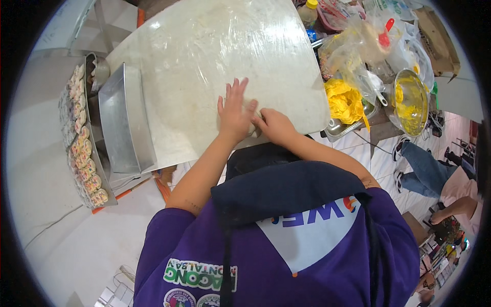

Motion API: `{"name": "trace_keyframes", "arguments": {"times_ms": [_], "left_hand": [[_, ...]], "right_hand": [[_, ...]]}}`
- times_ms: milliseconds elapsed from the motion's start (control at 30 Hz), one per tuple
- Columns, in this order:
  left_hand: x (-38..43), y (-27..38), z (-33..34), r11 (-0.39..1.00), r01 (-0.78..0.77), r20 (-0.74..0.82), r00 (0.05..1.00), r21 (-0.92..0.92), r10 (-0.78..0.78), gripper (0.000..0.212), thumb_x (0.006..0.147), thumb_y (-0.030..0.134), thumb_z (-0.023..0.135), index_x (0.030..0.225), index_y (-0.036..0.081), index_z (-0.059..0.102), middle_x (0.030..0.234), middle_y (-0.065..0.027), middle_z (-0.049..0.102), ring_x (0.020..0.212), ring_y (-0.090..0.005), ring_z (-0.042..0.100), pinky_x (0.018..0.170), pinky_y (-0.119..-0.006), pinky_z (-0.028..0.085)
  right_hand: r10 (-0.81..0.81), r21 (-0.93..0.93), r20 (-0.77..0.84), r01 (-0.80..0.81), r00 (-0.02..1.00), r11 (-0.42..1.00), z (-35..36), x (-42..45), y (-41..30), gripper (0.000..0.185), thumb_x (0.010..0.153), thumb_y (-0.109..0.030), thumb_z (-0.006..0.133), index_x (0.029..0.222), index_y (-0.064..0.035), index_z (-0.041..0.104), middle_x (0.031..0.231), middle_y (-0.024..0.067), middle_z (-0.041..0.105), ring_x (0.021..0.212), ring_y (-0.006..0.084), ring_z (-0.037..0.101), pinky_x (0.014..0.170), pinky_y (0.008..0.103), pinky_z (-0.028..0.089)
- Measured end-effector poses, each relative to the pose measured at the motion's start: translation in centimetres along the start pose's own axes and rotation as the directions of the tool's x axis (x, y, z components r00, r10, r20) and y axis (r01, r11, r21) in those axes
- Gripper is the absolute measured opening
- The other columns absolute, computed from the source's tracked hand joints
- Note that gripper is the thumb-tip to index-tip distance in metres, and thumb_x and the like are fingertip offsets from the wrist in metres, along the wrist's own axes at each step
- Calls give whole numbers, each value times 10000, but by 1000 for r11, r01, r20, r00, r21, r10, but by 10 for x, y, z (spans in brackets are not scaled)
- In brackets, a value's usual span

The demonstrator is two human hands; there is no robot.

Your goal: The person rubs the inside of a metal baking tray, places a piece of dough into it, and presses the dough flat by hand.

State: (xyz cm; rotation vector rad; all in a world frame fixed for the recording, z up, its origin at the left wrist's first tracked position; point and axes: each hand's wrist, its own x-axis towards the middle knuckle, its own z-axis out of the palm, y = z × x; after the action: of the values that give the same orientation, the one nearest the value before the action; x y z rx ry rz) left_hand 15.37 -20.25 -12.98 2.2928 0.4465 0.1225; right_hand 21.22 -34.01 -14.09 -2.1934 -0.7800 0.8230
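Both hands are low over the near edge of a pale table (184, 76), whose top has a shiny, wrinkled clear film over it. My left hand (236, 109) lies palm down with its fingers spread and its thumb toward the other hand. Close beside it, my right hand (275, 124) is curled, with the thumb pointing at the left thumb. A small pale lump (255, 131), perhaps dough, shows below and between the hands. Whether the right fingers grip it is hidden.
At left stand an empty rectangular metal pan (115, 119), a metal pot (100, 73) and trays of decorated pastries (86, 153). At right are a yellow plastic bag (341, 101), a steel bowl smeared yellow (411, 109), a red scoop (384, 38) and a yellow-capped bottle (308, 15). A person (429, 165) is beyond.
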Motion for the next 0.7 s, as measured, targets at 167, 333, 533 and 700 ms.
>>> {"name": "trace_keyframes", "arguments": {"times_ms": [167, 333, 533, 700], "left_hand": [[20, 9, 23, 902, 81, -44, 997, 424, -70, 509, 928, 356, 374, 1401, 184, 298, 1460, -156, 238, 1364, -335, 171, 1056, -578, 24], [38, -8, 36, 837, 91, -102, 994, 539, -42, 491, 929, 320, 377, 1402, 226, 286, 1468, -139, 218, 1364, -331, 167, 1045, -602, 65], [63, -14, 44, 839, 143, -180, 982, 524, -55, 470, 930, 271, 380, 1391, 214, 304, 1449, -128, 244, 1348, -294, 211, 1043, -594, 94], [82, -29, 39, 974, 199, -372, 917, 112, -145, 451, 911, 246, 439, 1352, 180, 373, 1390, -110, 313, 1292, -292, 296, 1075, -464, 159]], "right_hand": [[61, 24, 71, -63, 996, 998, -4, 0, 11, 377, 865, -349, 508, 747, 8, 541, 728, 206, 585, 718, 377, 564, 657, 462, 423], [47, -100, 174, -30, 984, 995, -18, -6, 10, 430, 827, -422, 563, 817, 8, 569, 718, 185, 601, 737, 356, 597, 665, 445, 452], [60, -167, 107, -42, 992, 985, -26, -7, 6, 850, 706, -546, 666, 1263, 15, 355, 771, 205, 616, 770, 371, 613, 670, 424, 479], [20, -198, 113, 3, 993, 980, -17, 3, 2, 1069, 650, -548, 711, 1356, 66, 195, 925, 255, 603, 863, 390, 606, 733, 425, 486]]}}
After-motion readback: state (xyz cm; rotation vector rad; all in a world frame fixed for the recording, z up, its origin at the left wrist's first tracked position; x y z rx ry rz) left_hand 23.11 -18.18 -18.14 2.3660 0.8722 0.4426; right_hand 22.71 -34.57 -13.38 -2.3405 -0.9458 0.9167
